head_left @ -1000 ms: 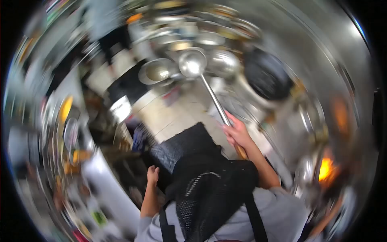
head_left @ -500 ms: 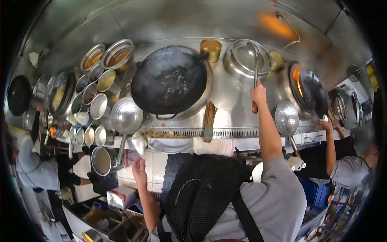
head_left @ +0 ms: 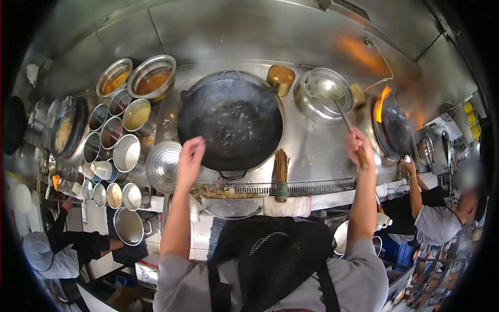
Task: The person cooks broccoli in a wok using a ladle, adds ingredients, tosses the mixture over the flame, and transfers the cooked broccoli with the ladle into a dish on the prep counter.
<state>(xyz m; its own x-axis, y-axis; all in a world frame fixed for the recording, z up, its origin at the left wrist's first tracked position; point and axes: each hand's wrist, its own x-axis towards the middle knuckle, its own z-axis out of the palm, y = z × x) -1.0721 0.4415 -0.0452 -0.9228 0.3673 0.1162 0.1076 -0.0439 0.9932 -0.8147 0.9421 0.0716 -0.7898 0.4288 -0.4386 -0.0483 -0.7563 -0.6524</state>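
My right hand is closed around the wooden handle of a long ladle. The ladle's bowl is over a steel pot at the back right and partly blends with the shiny contents. My left hand is raised at the near left rim of a large black wok. Its fingers are loosely curled and apart, with nothing visible in them. A little steam or smoke hangs over the wok, whose inside looks wet. A perforated strainer lies just left of my left hand.
Steel bowls and several small containers crowd the left. A bamboo brush lies at the front, a tin behind. Flames rise by another wok, near a co-worker's hand. Another person is far left.
My left hand has risen from beside the white cloth to the wok's rim. My right hand has moved right and down, still gripping the ladle, which now slants. The view has shifted.
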